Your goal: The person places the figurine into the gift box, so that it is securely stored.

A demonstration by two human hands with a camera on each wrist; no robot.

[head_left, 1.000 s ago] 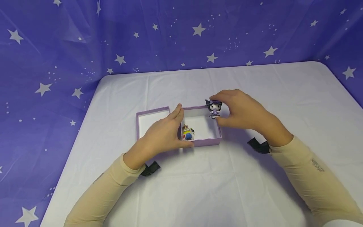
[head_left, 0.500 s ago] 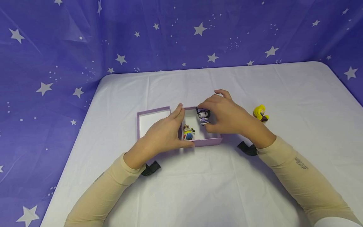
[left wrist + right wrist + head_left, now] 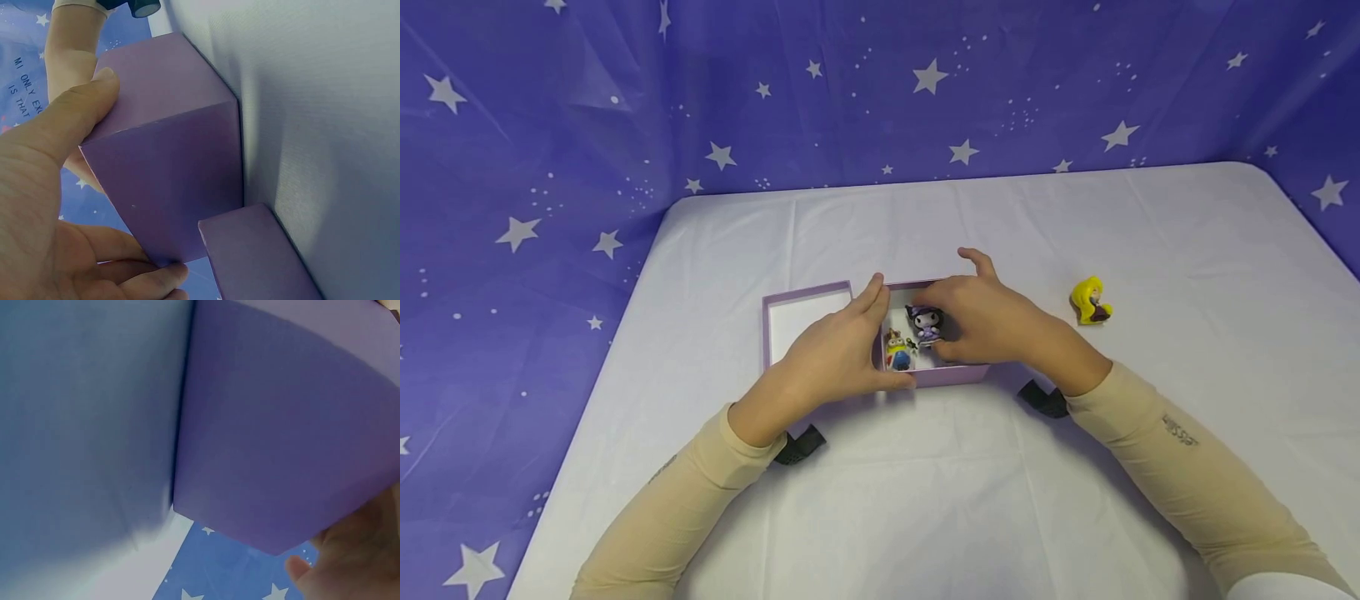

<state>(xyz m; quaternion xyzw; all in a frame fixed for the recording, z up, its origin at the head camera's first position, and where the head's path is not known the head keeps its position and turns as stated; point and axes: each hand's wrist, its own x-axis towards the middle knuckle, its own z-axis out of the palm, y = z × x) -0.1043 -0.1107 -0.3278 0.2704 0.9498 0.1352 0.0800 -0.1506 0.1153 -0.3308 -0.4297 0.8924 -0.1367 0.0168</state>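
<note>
A lilac box [image 3: 951, 377] with a white inside stands on the table. My left hand [image 3: 831, 358] grips its left end; in the left wrist view the thumb lies on one wall of the box [image 3: 169, 181] and the fingers on the opposite one. Inside the box, my right hand [image 3: 988, 321] holds a small figurine with a black pointed hood and purple dress [image 3: 927, 322] between thumb and fingers. Beside it, in the front left corner, is a crowned yellow figurine in blue [image 3: 897, 354]. The right wrist view shows mostly the outer box wall [image 3: 281, 425], hiding the fingertips.
Left of the box lies a shallow lilac lid [image 3: 767, 333], white inside, partly behind my left hand. A yellow-haired figurine [image 3: 1086, 300] rests on the white tablecloth [image 3: 895, 500] to the right. A blue star-patterned curtain [image 3: 850, 108] hangs behind the table.
The right hand has carried the black-hooded figurine from the box's right rim leftward and down into it. The yellow-haired figurine has come into view. My left hand stays on the box.
</note>
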